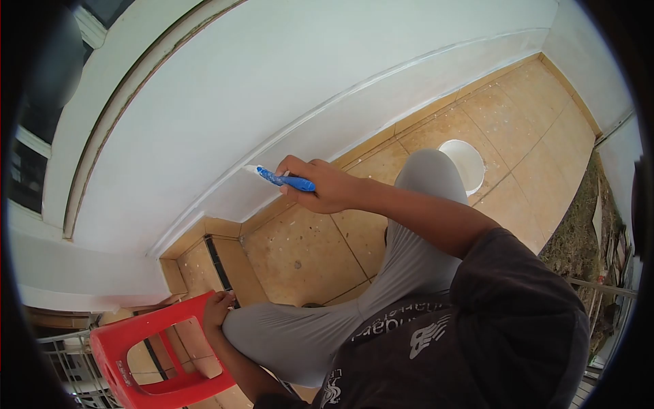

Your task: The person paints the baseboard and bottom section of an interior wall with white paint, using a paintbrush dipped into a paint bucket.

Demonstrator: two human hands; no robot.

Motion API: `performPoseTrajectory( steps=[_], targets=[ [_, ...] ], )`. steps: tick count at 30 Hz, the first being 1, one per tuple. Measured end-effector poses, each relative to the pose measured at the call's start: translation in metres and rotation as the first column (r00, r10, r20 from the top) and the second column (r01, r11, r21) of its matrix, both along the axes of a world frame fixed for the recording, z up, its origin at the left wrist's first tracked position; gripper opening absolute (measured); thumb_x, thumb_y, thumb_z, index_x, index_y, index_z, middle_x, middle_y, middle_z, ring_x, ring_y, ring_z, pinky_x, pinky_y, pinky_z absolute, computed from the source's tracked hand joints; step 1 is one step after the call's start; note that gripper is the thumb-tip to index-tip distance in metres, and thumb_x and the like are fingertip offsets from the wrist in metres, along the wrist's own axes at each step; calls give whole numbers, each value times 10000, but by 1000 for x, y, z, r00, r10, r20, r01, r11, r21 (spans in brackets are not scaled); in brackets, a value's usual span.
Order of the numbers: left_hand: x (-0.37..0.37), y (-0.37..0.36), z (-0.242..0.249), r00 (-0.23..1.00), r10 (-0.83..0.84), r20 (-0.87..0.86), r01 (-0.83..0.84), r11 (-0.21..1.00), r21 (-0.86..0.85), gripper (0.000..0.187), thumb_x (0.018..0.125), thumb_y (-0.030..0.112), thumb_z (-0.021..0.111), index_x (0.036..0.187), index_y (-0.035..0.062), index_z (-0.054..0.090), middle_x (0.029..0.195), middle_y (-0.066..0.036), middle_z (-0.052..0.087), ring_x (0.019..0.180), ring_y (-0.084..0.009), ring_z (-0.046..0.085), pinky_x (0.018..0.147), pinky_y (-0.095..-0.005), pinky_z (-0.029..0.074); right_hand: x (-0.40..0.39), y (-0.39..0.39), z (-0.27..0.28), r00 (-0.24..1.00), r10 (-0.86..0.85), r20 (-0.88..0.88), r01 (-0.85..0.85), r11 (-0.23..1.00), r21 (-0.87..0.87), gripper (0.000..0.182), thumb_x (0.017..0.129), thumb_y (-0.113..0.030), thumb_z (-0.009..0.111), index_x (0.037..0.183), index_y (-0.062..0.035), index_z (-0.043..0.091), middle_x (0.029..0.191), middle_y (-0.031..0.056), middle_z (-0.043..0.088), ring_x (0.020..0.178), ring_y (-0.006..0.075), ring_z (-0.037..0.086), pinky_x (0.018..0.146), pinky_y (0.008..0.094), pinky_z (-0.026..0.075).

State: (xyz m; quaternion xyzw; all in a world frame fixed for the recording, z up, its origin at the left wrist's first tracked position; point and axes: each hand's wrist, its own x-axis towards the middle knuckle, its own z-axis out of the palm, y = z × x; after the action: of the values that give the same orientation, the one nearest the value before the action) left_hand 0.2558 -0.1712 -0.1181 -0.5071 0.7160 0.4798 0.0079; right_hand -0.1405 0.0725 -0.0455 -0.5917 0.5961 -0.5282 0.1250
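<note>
My right hand (320, 185) is closed round the blue handle of a paintbrush (297, 183). The brush's white-coated bristles point left and meet the thin raised ledge (272, 145) running along the white wall (272, 82). Low at the left, my left hand (218, 310) has its fingers curled at the edge of a red plastic stool (112, 341), beside my bent knee. Its fingertips are partly hidden. Past my other knee stands a white bucket (479, 163) on the tiles, its inside pale; the knee covers part of it.
Tan floor tiles (306, 252) carry scattered paint specks. A tiled step with a dark edge strip (218, 262) lies by the wall corner. Tan skirting (426, 121) follows the wall's foot. Window frames (34, 140) are at upper left. Rough ground (586, 225) and metal railing (603, 288) are at right.
</note>
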Motion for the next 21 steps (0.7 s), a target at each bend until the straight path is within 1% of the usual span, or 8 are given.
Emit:
performPoseTrajectory(
  steps=[1, 3, 5, 8, 11, 16, 18, 21],
  targets=[
    [-4, 3, 9, 979, 8, 205, -47, 981, 187, 298, 961, 325, 582, 1072, 52, 617, 939, -10, 636, 862, -93, 583, 712, -240, 442, -8, 5, 10, 999, -20, -37, 20, 1000, -18, 235, 952, -202, 563, 1126, -60, 492, 642, 63, 551, 504, 212, 507, 509, 331, 394],
    [0, 4, -2, 978, 24, -206, -38, 997, -66, 336, 951, 366, 590, 1065, 52, 625, 936, -17, 645, 871, -102, 595, 719, -257, 453, -26, 19, 40, 995, 20, 102, -35, 990, 140, 191, 949, -210, 570, 1054, -53, 540, 603, 43, 542, 536, 123, 507, 516, 288, 388],
    [-8, 12, 12, 938, 110, -330, -145, 986, -84, 360, 943, 389, 597, 1063, 52, 629, 928, -14, 645, 872, -104, 598, 721, -264, 459, -41, 37, 60, 976, -48, 211, 25, 994, 107, 163, 958, -195, 551, 991, -39, 577, 626, 7, 559, 610, 63, 514, 544, 238, 393],
    [8, 10, 2, 987, 55, -152, -64, 997, -53, 344, 939, 387, 603, 1056, 66, 635, 918, -6, 644, 874, -102, 600, 721, -258, 457, -75, 82, 73, 946, -300, 125, 307, 951, -37, 204, 978, -210, 502, 1017, -38, 605, 684, 3, 561, 604, 49, 466, 557, 213, 375],
    [22, 2, -6, 996, 46, -72, -43, 998, 49, 322, 936, 379, 612, 1050, 78, 638, 908, -2, 637, 855, -96, 597, 710, -253, 456, -126, 144, 61, 802, -546, 243, 591, 785, -185, 199, 948, -178, 533, 939, -15, 647, 687, -8, 563, 609, 51, 472, 584, 219, 404],
    [22, 7, -1, 986, 130, -101, -129, 992, 13, 303, 939, 363, 612, 1045, 80, 634, 908, -4, 625, 802, -88, 580, 670, -237, 447, -180, 261, 39, 551, -794, 258, 826, 563, -31, 210, 919, -201, 562, 894, -21, 666, 650, 4, 571, 552, 44, 454, 512, 211, 362],
    [23, 2, -3, 989, 119, -91, -115, 992, 43, 297, 946, 357, 604, 1047, 79, 628, 915, -1, 625, 805, -85, 577, 657, -224, 440, -188, 294, 26, 427, -895, 132, 874, 446, 193, 260, 869, -253, 592, 857, -3, 663, 668, 50, 609, 564, 96, 521, 536, 254, 418],
    [16, 4, 13, 997, 40, -59, -39, 999, 25, 289, 955, 345, 594, 1060, 76, 621, 931, 1, 626, 816, -77, 570, 653, -215, 434, -211, 321, -22, 433, -887, -159, 855, 348, 385, 317, 799, -277, 609, 754, 37, 616, 675, 177, 633, 634, 260, 623, 630, 374, 482]
  ],
)
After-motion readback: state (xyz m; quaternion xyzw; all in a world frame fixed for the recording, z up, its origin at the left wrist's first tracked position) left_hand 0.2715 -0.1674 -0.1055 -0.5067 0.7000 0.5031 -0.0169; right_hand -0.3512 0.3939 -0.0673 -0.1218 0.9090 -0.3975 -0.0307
